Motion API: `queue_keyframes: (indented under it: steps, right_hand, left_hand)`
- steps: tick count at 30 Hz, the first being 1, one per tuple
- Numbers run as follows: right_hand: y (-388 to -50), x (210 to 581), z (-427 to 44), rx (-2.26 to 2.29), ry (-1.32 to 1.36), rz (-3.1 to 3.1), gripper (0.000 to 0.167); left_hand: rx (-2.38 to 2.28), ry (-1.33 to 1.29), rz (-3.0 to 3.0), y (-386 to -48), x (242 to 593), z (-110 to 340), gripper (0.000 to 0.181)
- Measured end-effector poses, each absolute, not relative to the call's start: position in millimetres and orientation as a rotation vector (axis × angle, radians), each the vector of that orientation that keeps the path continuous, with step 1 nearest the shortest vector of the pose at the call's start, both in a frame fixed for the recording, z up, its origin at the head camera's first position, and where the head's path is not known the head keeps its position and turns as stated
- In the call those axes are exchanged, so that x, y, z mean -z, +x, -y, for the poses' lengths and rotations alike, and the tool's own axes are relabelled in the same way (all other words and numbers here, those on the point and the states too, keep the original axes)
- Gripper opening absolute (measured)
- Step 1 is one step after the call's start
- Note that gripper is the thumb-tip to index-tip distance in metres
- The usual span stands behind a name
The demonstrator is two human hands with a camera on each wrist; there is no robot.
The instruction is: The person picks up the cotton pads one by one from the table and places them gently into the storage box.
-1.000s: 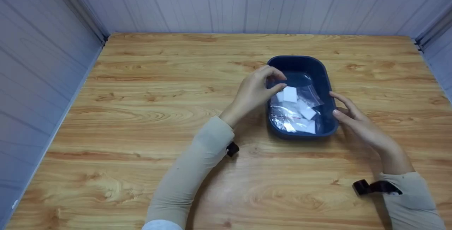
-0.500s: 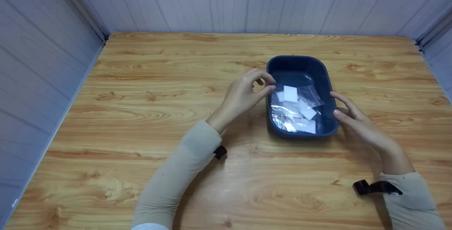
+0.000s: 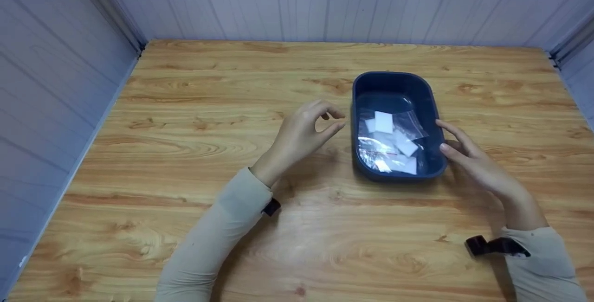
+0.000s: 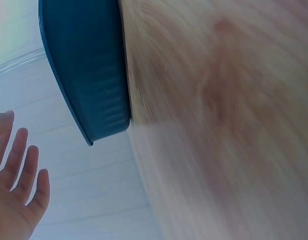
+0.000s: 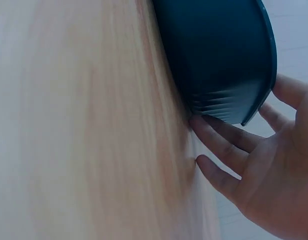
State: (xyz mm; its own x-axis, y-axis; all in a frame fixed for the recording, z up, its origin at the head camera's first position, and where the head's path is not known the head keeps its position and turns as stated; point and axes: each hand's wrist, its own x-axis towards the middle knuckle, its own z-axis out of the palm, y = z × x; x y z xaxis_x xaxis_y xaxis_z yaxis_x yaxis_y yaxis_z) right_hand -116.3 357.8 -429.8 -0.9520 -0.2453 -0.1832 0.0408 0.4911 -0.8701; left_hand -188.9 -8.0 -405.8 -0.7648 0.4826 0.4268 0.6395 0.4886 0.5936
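Note:
A dark blue rectangular tub (image 3: 359, 163) with rounded corners stands on the table, right of centre in the head view. Inside it lie clear zip bags (image 3: 408, 125) and several white square pieces (image 3: 384, 122); whether each piece is in a bag or on one I cannot tell. My left hand (image 3: 304, 130) hovers to the left of the tub, apart from it, thumb and fingers loosely bent with nothing between them. Against the tub's right side, my right hand (image 3: 482, 167) touches the rim and wall with extended fingers, which the right wrist view also shows.
The wood-grain table (image 3: 185, 153) meets pale panelled walls (image 3: 297, 5) at the back and on both sides. A black wrist camera (image 3: 496, 246) sits on the right sleeve, and another black camera (image 3: 271, 207) shows at the left cuff.
My left hand has drawn back leftward and toward me, from over the tub to beside it, carrying nothing. The right hand, tub and its contents stay as they were.

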Motion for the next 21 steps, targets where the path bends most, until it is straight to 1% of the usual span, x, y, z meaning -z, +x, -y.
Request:
queue_keyframes:
  steps: [5, 9, 14, 21]
  right_hand:
    - [-117, 430, -358, 1.41, -0.201, -2.518, 0.057]
    - [-118, 431, -357, 1.423, -0.239, -2.564, 0.056]
    - [-119, 428, -357, 1.444, -0.267, -2.583, 0.056]
    - [-119, 422, -360, 1.427, -0.264, -2.637, 0.053]
  left_hand:
    - [1.082, -0.942, 2.613, -184, 404, 21, 0.019]
    - [1.047, -0.885, 2.707, -180, 402, 33, 0.024]
    - [1.033, -0.81, 2.767, -176, 401, 47, 0.026]
    - [1.018, -0.795, 2.782, -170, 402, 58, 0.029]
